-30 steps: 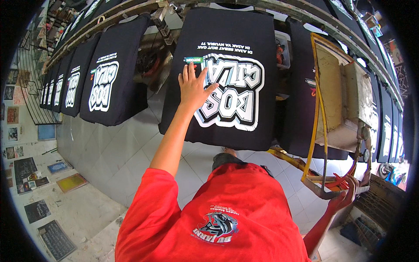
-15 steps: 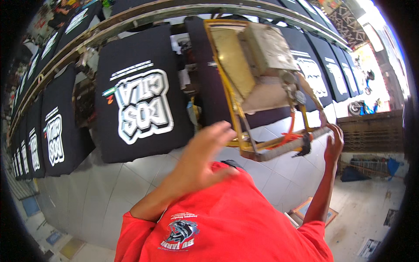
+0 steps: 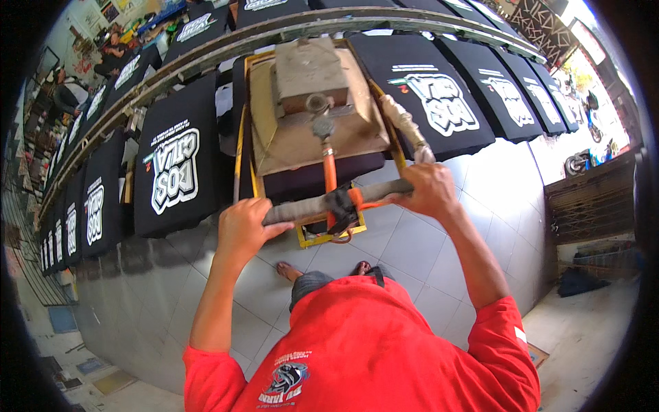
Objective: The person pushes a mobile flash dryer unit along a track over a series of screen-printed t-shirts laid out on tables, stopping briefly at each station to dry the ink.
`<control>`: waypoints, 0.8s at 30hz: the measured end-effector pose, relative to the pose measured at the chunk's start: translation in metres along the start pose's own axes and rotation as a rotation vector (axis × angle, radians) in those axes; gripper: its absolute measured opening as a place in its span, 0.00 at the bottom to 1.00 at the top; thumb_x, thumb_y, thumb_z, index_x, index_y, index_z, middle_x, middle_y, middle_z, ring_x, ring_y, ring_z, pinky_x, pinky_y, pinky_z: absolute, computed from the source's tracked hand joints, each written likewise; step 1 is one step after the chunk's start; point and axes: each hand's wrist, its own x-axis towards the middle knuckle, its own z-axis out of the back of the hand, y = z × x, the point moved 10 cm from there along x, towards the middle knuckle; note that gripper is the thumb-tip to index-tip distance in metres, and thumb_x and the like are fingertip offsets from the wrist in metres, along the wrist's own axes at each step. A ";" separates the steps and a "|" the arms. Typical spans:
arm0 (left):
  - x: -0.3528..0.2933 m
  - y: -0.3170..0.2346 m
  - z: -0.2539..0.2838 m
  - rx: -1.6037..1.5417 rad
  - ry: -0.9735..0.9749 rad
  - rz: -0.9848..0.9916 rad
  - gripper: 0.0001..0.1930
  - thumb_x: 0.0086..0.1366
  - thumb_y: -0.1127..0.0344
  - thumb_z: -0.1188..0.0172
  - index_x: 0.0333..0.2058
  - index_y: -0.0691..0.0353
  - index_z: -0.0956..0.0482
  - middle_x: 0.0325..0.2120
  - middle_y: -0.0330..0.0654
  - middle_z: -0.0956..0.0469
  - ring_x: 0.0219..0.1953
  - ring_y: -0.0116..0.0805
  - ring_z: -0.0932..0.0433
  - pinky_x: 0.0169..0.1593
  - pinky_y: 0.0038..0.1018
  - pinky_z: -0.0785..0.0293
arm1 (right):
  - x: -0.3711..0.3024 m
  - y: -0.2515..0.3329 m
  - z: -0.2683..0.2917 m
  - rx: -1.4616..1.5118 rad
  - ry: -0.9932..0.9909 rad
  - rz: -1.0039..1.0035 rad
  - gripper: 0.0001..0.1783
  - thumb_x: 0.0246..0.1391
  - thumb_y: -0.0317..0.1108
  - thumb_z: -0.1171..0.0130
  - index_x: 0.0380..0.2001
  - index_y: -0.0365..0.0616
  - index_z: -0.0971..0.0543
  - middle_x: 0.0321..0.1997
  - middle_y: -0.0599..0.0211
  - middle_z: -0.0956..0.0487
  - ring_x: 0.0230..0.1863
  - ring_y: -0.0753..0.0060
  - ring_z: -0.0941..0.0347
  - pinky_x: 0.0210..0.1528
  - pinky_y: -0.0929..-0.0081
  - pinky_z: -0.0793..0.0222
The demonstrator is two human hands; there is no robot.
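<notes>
My left hand (image 3: 246,230) is wrapped around the left end of a grey, tape-wound handle bar (image 3: 302,208). At its right end my right hand (image 3: 431,191) grips the same bar. The bar belongs to a wheeled-looking heat dryer with a yellow metal frame (image 3: 241,154). A wide metal hood (image 3: 274,147) topped by a grey box (image 3: 309,74) sits in that frame. An orange cable (image 3: 329,170) runs down to the bar, bound with black tape. Beneath the hood lies a black shirt (image 3: 350,169), mostly covered.
Black shirts with white printed lettering (image 3: 439,103) lie in a row on both sides, such as one at left (image 3: 168,165). A long rail (image 3: 309,17) runs behind them. Other people (image 3: 113,55) are at the far left. A brown gate (image 3: 590,199) stands at right.
My left hand has come down onto the bar and closed on it. The dryer has swung round to face me squarely, its hood now lying level over a shirt. My right hand still grips the bar.
</notes>
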 end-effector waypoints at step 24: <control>-0.109 -0.237 -0.026 -0.221 0.031 -0.201 0.24 0.57 0.40 0.36 0.26 0.57 0.27 0.23 0.36 0.25 0.28 0.34 0.21 0.30 0.30 0.25 | -0.280 -0.051 0.074 -0.126 -0.122 -0.062 0.43 0.27 0.79 0.36 0.15 0.46 0.34 0.16 0.67 0.33 0.20 0.60 0.31 0.28 0.61 0.37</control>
